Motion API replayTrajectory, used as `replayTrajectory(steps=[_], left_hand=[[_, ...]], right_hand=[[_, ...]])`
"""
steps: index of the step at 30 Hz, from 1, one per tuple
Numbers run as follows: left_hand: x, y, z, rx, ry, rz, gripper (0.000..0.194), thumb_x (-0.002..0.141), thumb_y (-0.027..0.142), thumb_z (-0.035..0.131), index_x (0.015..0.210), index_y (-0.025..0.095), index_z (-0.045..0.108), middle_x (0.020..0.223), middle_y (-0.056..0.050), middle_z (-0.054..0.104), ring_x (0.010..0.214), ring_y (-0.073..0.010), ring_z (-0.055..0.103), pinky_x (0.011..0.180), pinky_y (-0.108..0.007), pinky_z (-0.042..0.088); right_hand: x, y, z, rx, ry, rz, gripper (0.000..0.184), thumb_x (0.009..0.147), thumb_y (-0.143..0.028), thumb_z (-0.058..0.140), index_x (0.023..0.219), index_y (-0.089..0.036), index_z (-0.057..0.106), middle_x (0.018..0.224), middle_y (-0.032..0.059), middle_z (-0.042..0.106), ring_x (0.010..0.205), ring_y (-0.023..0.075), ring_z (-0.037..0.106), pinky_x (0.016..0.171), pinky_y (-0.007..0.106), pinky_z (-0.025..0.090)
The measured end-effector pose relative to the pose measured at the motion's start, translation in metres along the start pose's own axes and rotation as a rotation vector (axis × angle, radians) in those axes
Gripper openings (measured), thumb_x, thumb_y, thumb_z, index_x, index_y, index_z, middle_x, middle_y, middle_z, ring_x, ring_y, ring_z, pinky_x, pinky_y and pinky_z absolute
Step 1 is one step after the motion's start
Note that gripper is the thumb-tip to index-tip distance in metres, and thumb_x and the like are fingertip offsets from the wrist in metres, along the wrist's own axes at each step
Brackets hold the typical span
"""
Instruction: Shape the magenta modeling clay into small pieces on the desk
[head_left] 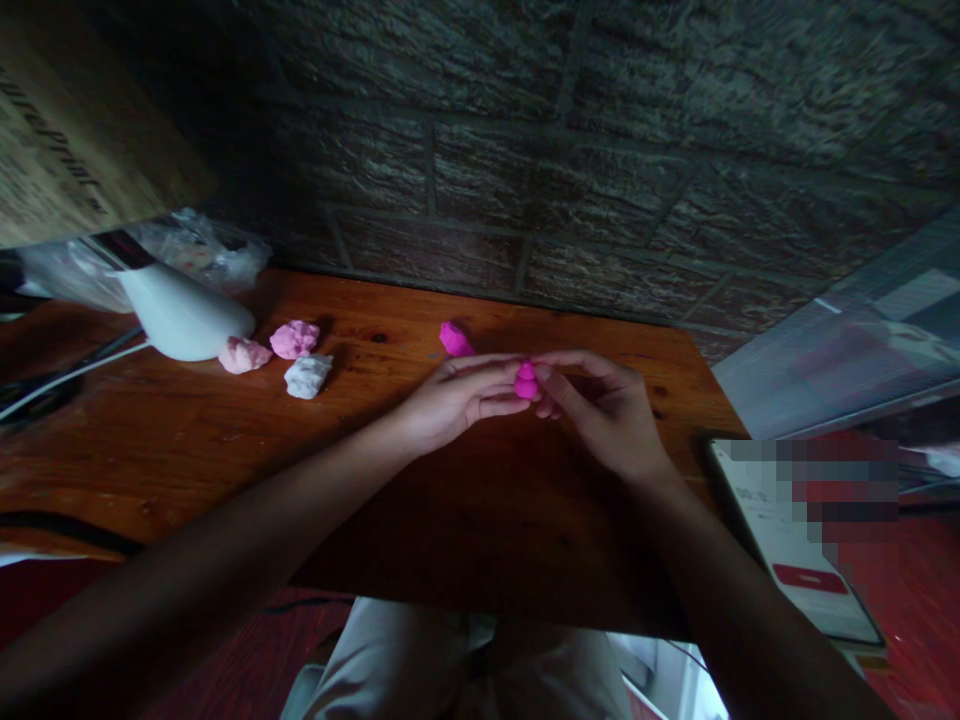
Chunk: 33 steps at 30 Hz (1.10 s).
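Observation:
Between my two hands, above the wooden table, is a small piece of bright magenta modelling clay (526,382), narrower at the top and rounder below. My left hand (457,400) reaches in from the left, its fingers closed against the clay's left side. From the right, my right hand (611,405) pinches the same piece with thumb and fingers. Just behind my left fingers lies another magenta clay lump (456,338). Farther left on the table sit a pink lump (295,339), a pale pink lump (244,354) and a white lump (308,376).
A lamp with a white base (184,310) and a printed shade (90,130) stands at the left, with crumpled clear plastic (217,245) behind it. A brick-patterned wall (480,170) backs the wooden table (375,520). A tablet-like device (780,530) lies at the right edge.

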<state>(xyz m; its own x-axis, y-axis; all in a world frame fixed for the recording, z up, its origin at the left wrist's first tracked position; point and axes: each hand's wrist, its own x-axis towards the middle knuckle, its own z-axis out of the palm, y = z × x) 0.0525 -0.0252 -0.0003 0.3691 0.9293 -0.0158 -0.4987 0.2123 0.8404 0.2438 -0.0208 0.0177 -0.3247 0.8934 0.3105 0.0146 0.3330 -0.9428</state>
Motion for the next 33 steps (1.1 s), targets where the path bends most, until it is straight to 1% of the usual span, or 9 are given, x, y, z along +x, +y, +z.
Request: replayTrajectory(steps=[3,5,8,12,16,20,25,27,33], left_hand=[[-0.0006,0.0014,0.001,0.019,-0.011,0.026,0.025,0.077,0.022,0.085,0.102,0.017,0.081,0.104,-0.007,0.081,0.098,-0.0196,0.077,0.096,-0.033,0.06],[-0.0006,0.0016,0.0011,0.045,-0.023,0.057,0.033,0.074,0.02,0.087,0.107,0.017,0.08,0.107,-0.007,0.08,0.101,-0.0201,0.077,0.097,-0.033,0.06],[-0.0002,0.0007,0.001,0.07,-0.03,0.115,0.043,0.071,0.018,0.09,0.112,0.018,0.076,0.109,-0.007,0.079,0.102,-0.0189,0.076,0.097,-0.032,0.059],[0.0005,-0.0007,0.0012,0.056,-0.006,0.133,0.035,0.07,0.019,0.091,0.101,0.018,0.074,0.1,-0.004,0.078,0.094,-0.0144,0.075,0.094,-0.03,0.059],[0.0008,-0.0002,0.0026,0.055,-0.02,0.131,0.03,0.069,0.023,0.093,0.092,0.015,0.076,0.093,-0.002,0.079,0.089,-0.0126,0.075,0.093,-0.029,0.059],[0.0003,0.0004,0.0031,0.023,-0.015,0.1,0.029,0.069,0.025,0.093,0.092,0.015,0.079,0.09,-0.003,0.08,0.086,-0.0127,0.076,0.093,-0.029,0.059],[-0.0006,-0.0001,0.0015,0.013,-0.015,0.065,0.029,0.07,0.024,0.093,0.094,0.014,0.08,0.093,-0.005,0.081,0.089,-0.0157,0.077,0.098,-0.033,0.058],[-0.0008,0.0004,0.0014,-0.01,-0.034,0.046,0.029,0.07,0.023,0.093,0.094,0.015,0.08,0.092,-0.005,0.081,0.088,-0.0151,0.077,0.097,-0.032,0.059],[-0.0007,0.0021,0.0014,-0.071,-0.057,0.0,0.028,0.07,0.017,0.092,0.096,0.015,0.081,0.091,-0.004,0.081,0.084,-0.0125,0.076,0.088,-0.025,0.058]], right_hand=[[0.0007,-0.0018,-0.0005,-0.004,-0.001,0.014,0.029,0.086,-0.046,0.079,0.103,-0.022,0.076,0.078,0.0002,0.075,0.059,0.0117,0.067,0.052,0.024,0.055],[0.0012,-0.0024,-0.0013,0.002,-0.016,0.023,0.033,0.084,-0.046,0.082,0.105,-0.022,0.075,0.08,0.0005,0.076,0.06,0.0121,0.068,0.052,0.024,0.055],[0.0018,-0.0014,-0.0032,0.019,-0.035,0.025,0.036,0.081,-0.046,0.084,0.106,-0.022,0.075,0.084,0.0014,0.077,0.061,0.0124,0.069,0.053,0.025,0.055],[0.0026,0.0018,-0.0049,0.039,-0.012,0.046,0.032,0.082,-0.043,0.084,0.106,-0.023,0.076,0.094,0.0026,0.079,0.061,0.0108,0.068,0.052,0.024,0.055],[0.0031,0.0028,-0.0048,0.067,0.001,0.047,0.027,0.084,-0.038,0.082,0.107,-0.024,0.078,0.097,0.0018,0.08,0.059,0.0086,0.065,0.051,0.022,0.054],[0.0034,0.0016,-0.0052,0.061,-0.007,0.04,0.026,0.083,-0.038,0.083,0.106,-0.025,0.079,0.099,0.002,0.08,0.058,0.0081,0.063,0.053,0.023,0.055],[0.0025,0.0005,-0.0061,0.063,-0.029,0.033,0.026,0.085,-0.037,0.082,0.107,-0.025,0.08,0.085,-0.0001,0.077,0.058,0.009,0.062,0.053,0.023,0.054],[0.0021,-0.0003,-0.0064,0.076,-0.047,0.031,0.025,0.085,-0.036,0.082,0.108,-0.025,0.08,0.082,-0.0006,0.076,0.059,0.0089,0.061,0.053,0.022,0.053],[0.0031,-0.0029,-0.0069,0.109,-0.09,0.036,0.025,0.088,-0.037,0.079,0.11,-0.024,0.08,0.085,0.0002,0.075,0.06,0.0082,0.06,0.055,0.022,0.052]])
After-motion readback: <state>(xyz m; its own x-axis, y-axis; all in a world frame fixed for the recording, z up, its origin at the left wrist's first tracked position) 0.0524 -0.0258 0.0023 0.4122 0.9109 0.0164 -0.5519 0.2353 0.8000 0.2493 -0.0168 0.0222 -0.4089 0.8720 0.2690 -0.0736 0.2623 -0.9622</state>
